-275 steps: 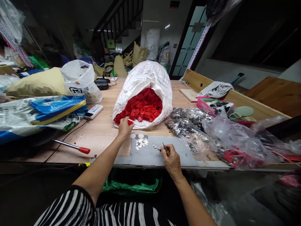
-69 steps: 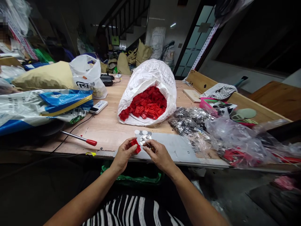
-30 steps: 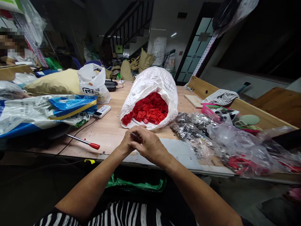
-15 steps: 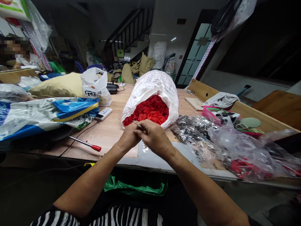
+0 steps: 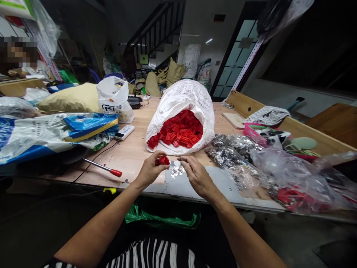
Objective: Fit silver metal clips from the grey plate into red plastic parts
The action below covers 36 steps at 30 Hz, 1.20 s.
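Note:
My left hand [image 5: 150,169] is closed around a red plastic piece [image 5: 164,160], perhaps more than one, above the table's front part. Thumb and fingers of my right hand [image 5: 196,174] are pinched together a short way to the right; what they hold, if anything, is too small to make out. Between the hands, a small pile of shiny silver metal pieces [image 5: 176,171] lies on a grey sheet [image 5: 220,182]. Just beyond, a white woven sack [image 5: 189,89] lies with its mouth facing me, full of loose red plastic pieces [image 5: 181,130].
Clear plastic bags [image 5: 290,171] with metal and red parts cover the right side, near a pink basket [image 5: 255,134]. At left are a blue-and-white bag [image 5: 50,134], a white device [image 5: 124,132] and a red-tipped lever [image 5: 115,172]. Another person sits far left.
My hands were together in front of the sack's mouth. They have moved apart and slightly nearer me, uncovering the red piece in my left hand and the silver pile.

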Motion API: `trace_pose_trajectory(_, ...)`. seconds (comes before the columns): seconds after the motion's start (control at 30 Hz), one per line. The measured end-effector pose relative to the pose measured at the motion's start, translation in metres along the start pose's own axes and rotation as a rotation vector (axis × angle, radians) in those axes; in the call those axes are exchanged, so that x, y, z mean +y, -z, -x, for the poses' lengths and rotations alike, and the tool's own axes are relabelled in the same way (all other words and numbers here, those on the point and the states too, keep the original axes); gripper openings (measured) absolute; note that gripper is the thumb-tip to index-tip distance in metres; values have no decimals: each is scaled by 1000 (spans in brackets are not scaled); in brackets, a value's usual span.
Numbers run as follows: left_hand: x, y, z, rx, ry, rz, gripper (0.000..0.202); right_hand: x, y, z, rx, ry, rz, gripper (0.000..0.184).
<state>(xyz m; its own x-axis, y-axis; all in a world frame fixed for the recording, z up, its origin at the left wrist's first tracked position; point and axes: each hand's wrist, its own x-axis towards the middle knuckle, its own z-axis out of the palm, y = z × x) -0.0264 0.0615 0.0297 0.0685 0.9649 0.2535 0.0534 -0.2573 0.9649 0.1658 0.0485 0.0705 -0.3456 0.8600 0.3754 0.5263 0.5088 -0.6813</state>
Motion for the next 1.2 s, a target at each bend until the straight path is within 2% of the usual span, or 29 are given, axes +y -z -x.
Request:
trace_pose_trajectory(0.13,-31,-7,26,-60,65,82,35,35,-22,34,-75,-128,64,26)
trace_pose_trajectory(0.23,-42,-15,40,-140,108,48,32,42,-31,53,-108,-168,92,25)
trace_pose_trajectory(0.33,-47,-19,44,-184,106,-88,31,43,-32,63,-136,-193,111,20)
trace_pose_trajectory(0.47,-53,-21,40,-213,40,-262,36,44,-33,67,-171,-187,147,17)
trace_pose_trajectory(0.63,-56,-22,38,-256,-25,-372,38,47,-33,67,-202,-200,149,17)
trace_pose_trajectory(0.9,-57,-19,36,-314,-24,-364,37,54,-34,67,-244,-191,151,18)
trace_pose_trajectory(1.2,-56,-20,36,-325,-12,-371,36,48,-34,63,-274,-266,211,18)
